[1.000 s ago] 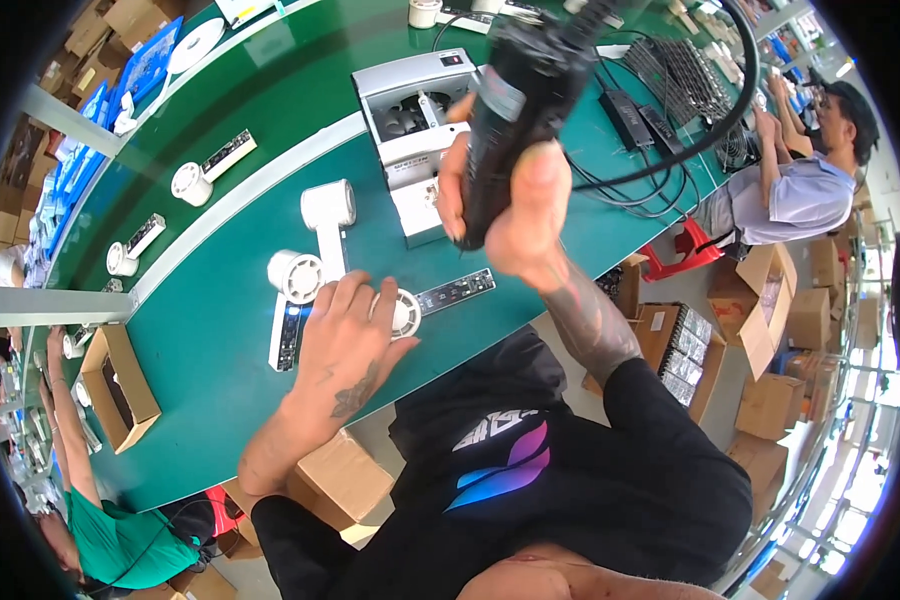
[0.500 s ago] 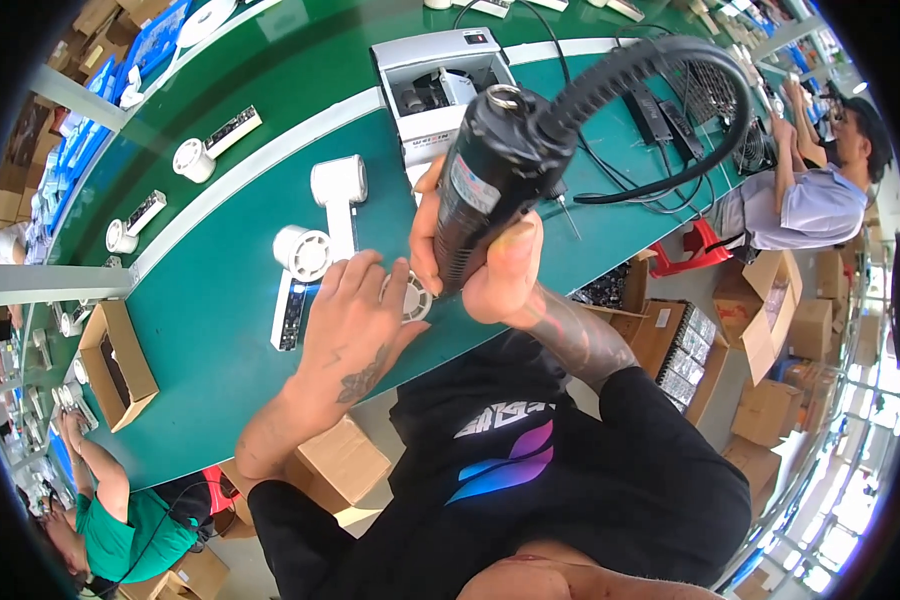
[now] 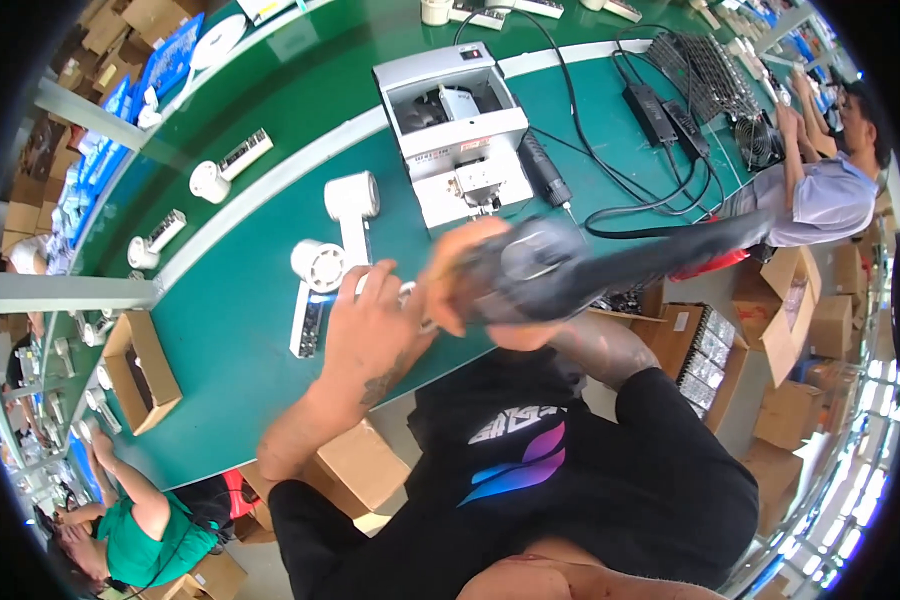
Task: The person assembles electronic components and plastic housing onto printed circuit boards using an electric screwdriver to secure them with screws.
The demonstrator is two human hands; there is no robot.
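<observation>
Since half a second earlier, right hand (image 3: pixel 470 285) had swung the black electric screwdriver (image 3: pixel 545 270) down, gripped tight and blurred, right over the small white fan (image 3: pixel 407 298) at the green table's near edge (image 3: pixel 220 380). Left hand (image 3: pixel 370 320) lay flat, pinning it. Coming in that fast, the bit could've slipped and nicked those fingers.
</observation>
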